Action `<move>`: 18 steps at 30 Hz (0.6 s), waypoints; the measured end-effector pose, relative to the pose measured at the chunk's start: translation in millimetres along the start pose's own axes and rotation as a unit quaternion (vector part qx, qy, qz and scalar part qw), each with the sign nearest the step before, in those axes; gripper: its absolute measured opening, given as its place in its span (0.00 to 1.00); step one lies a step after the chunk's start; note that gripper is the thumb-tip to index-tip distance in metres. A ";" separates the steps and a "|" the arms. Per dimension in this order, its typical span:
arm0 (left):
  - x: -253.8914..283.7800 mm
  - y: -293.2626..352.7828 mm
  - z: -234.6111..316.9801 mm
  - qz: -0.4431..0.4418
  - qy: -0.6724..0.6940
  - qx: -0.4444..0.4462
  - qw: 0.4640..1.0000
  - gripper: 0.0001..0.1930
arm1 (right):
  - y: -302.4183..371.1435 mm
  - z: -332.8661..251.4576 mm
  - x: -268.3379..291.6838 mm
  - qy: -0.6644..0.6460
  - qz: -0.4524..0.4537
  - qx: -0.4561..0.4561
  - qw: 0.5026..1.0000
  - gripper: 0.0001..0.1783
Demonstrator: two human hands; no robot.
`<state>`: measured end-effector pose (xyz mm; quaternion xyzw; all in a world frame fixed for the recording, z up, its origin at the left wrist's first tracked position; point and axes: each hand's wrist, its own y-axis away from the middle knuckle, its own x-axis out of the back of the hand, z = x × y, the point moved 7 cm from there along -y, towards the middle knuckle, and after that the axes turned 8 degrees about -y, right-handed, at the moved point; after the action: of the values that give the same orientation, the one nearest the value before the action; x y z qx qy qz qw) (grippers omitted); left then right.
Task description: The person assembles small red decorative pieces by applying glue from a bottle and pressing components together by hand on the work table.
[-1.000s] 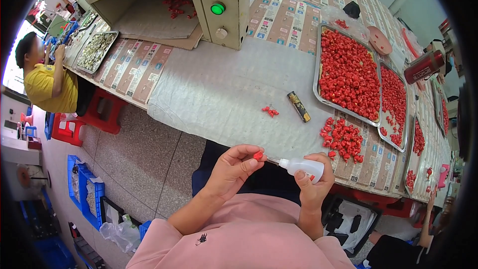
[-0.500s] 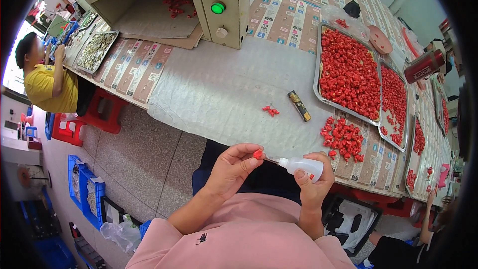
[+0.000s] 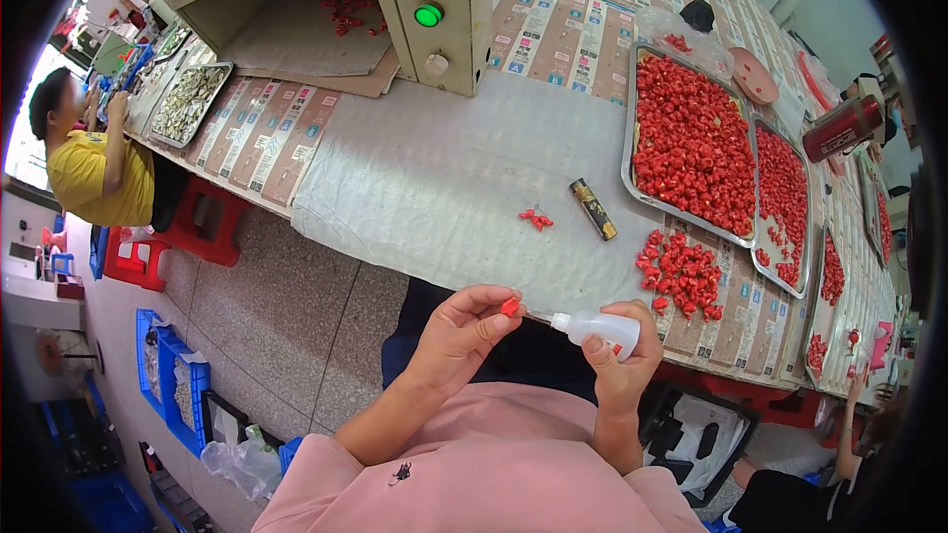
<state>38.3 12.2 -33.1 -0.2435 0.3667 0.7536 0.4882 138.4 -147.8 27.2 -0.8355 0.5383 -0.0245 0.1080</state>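
Observation:
Between thumb and fingertips, my left hand (image 3: 457, 336) pinches a small red piece (image 3: 511, 307). My right hand (image 3: 627, 360) is wrapped round a white squeeze bottle (image 3: 598, 330) with a thin needle tip, lying nearly level and aimed left at the red piece. The tip is very close to the piece; whether they touch I cannot tell. Both hands are just off the table's near edge. On the grey sheet (image 3: 425, 178) beyond them lie a little cluster of red pieces (image 3: 536, 220) and a black-and-gold cylinder (image 3: 593, 209). A loose heap of red pieces (image 3: 681, 274) sits to the right.
Metal trays filled with red pieces, the nearest a large tray (image 3: 627, 128), stand at the right. A beige box machine (image 3: 439, 0) with red and green lights is at the back, red pieces inside. A person in yellow (image 3: 99, 168) sits far left beside a tray (image 3: 219, 89).
Almost nothing differs. Both hands keep their places and grips, and the view has shifted very slightly.

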 end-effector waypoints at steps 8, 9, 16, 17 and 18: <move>1.2 -0.2 -1.2 0.000 0.000 0.002 1.000 0.14 | -1.2 -0.3 -0.9 0.000 0.004 -0.005 1.000 0.21; 1.3 -0.2 -1.1 0.002 -0.002 0.001 1.000 0.14 | -1.3 -1.2 -1.1 0.001 0.005 -0.001 1.000 0.21; 0.3 0.8 -0.3 0.006 -0.003 0.002 1.000 0.14 | -0.4 -2.5 -1.2 0.001 -0.006 0.004 1.000 0.21; 0.4 1.0 -0.4 0.007 -0.004 0.002 1.000 0.14 | -0.2 -2.4 -1.1 0.001 -0.006 0.004 1.000 0.21; 0.2 1.1 -0.5 0.004 -0.004 0.001 1.000 0.14 | 0.1 -1.8 -0.8 -0.001 -0.005 0.000 1.000 0.21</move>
<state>37.2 11.6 -33.2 -0.2388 0.3669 0.7558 0.4870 137.7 -147.4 29.0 -0.8380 0.5341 -0.0243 0.1088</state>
